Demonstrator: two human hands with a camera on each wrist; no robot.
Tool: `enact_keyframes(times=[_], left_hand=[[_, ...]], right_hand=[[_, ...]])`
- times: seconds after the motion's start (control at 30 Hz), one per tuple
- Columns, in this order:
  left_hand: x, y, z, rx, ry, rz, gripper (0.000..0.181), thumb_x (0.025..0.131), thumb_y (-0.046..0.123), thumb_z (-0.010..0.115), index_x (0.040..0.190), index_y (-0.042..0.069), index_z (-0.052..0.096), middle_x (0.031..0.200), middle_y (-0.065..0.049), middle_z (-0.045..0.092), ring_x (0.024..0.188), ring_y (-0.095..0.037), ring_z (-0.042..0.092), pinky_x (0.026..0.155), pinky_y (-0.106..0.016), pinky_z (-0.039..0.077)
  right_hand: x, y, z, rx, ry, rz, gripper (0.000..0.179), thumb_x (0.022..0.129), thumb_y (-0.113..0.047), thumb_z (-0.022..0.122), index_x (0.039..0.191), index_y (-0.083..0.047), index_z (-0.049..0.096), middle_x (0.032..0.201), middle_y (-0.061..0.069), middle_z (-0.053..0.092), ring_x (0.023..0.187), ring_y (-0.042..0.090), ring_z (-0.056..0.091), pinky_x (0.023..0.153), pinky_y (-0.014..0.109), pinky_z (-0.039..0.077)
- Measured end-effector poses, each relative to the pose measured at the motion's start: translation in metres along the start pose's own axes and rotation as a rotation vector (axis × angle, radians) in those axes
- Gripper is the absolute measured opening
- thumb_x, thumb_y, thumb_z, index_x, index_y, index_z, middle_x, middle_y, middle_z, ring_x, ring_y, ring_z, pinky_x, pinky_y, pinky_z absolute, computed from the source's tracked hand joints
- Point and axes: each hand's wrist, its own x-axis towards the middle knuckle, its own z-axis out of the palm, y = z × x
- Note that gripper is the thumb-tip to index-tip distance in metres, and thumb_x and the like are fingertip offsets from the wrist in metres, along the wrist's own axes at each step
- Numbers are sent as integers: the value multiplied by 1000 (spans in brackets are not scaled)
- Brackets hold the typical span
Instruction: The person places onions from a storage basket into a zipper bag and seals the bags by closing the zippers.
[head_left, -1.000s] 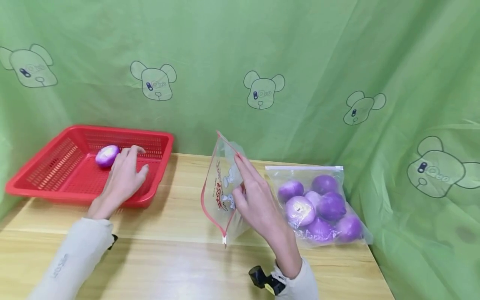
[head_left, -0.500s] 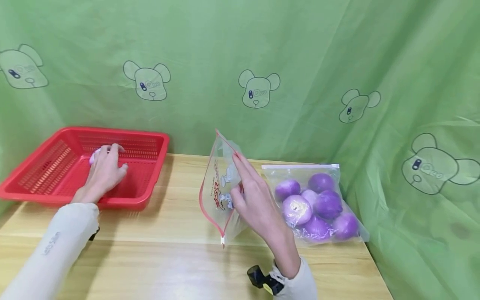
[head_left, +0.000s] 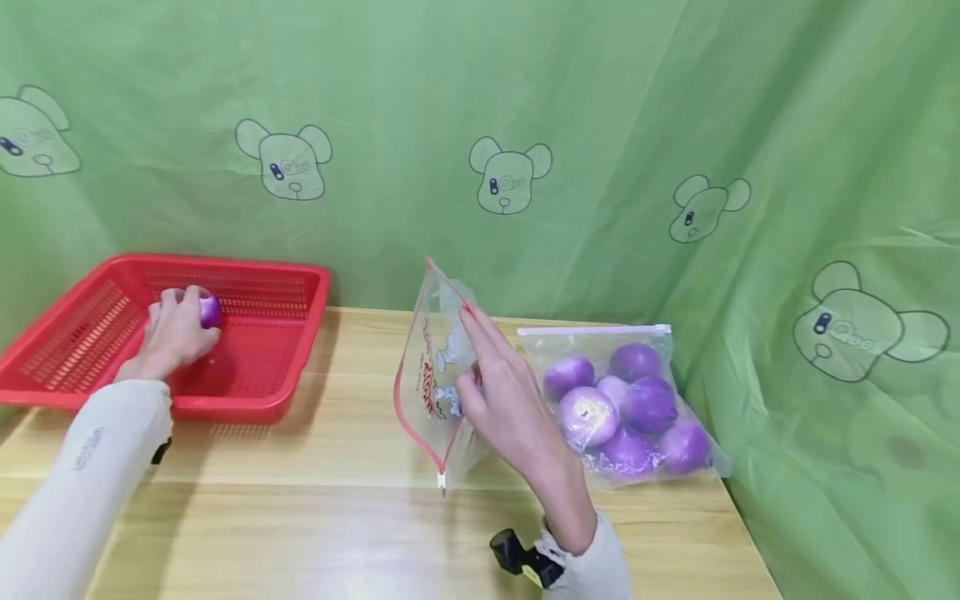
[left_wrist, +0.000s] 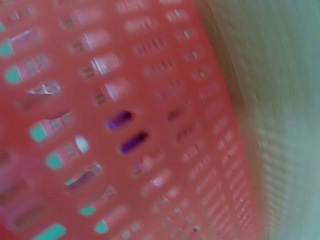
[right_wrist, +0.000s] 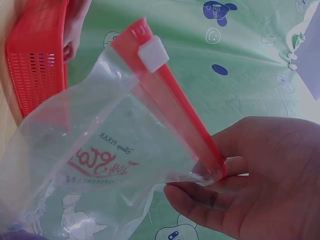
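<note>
In the head view, my left hand (head_left: 176,329) is down inside the red plastic basket (head_left: 255,408), its bent fingers over a purple onion (head_left: 210,311). Part of the onion shows between the index finger and thumb; the rest is hidden. Through slots of the basket wall (left_wrist: 165,120) in the left wrist view, bits of purple show. My right hand (head_left: 510,400) pinches the red-edged mouth of a clear slider zip bag (right_wrist: 110,135), which stands upright and gapes towards the basket. The white slider (right_wrist: 153,54) sits at the near end of its mouth.
Right of my right hand lies another clear zip bag (head_left: 600,331), with a white zip, holding several purple onions (head_left: 651,406). All stand on a wooden table (head_left: 337,533). A green curtain (head_left: 405,183) with bear-like heads hangs behind and at the right.
My left hand has shifted left in the basket and its fingers have come over the onion's left side. My right hand keeps its grip on the bag. The whole head view has drifted slightly.
</note>
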Motion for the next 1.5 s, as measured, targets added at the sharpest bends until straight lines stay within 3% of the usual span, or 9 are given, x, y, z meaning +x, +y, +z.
enact_keyframes(times=[0.17, 0.3, 0.5, 0.63, 0.87, 1.2, 1.5], left_hand=[[1, -13, -4, 30, -63, -46, 69, 84, 9, 62, 140, -13, 26, 136, -45, 19, 115, -66, 26, 88, -76, 32], [2, -16, -6, 52, -92, 4, 68, 85, 9, 64, 137, -15, 28, 126, -43, 31, 109, -62, 37, 89, -73, 36], [7, -11, -1, 86, -83, 101, 49, 86, 9, 71, 122, -9, 43, 107, -37, 47, 95, -53, 49, 82, -65, 42], [7, -4, -1, 105, -125, 99, 46, 87, 10, 71, 121, -9, 47, 105, -36, 53, 93, -50, 52, 79, -64, 44], [2, 3, -2, 45, -149, 112, 45, 91, 7, 66, 128, -12, 49, 111, -39, 57, 100, -52, 55, 85, -66, 44], [-2, 17, -2, 24, -61, 167, 43, 89, 4, 68, 127, -9, 52, 112, -39, 57, 99, -54, 54, 83, -67, 43], [-19, 40, -2, -23, 47, 180, 41, 87, 3, 70, 126, -5, 56, 114, -37, 58, 101, -54, 55, 86, -67, 44]], right_hand=[[-1, -1, 1, 1, -15, 13, 75, 89, 2, 54, 157, -13, 28, 164, -4, 19, 60, 10, 45, 45, 22, 46], [-1, -1, 1, -1, -14, 10, 75, 89, 2, 54, 157, -13, 28, 164, -4, 19, 59, 10, 44, 44, 22, 46], [0, -1, 2, 0, -23, 14, 74, 89, 3, 53, 157, -12, 28, 165, -4, 18, 59, 10, 45, 44, 21, 46], [-1, 2, 1, 6, -25, 18, 74, 89, 3, 53, 157, -11, 28, 165, -4, 18, 60, 10, 45, 45, 21, 46], [-1, 5, 1, -6, -23, 15, 74, 88, 4, 53, 157, -10, 28, 165, -1, 19, 57, 10, 45, 44, 21, 45], [2, 4, -1, -18, -37, 31, 76, 88, 3, 55, 157, -12, 26, 165, -3, 17, 57, 10, 47, 42, 20, 45], [1, 3, 1, -20, -43, 26, 74, 90, 1, 54, 157, -12, 26, 165, -3, 18, 55, 10, 46, 43, 21, 46]])
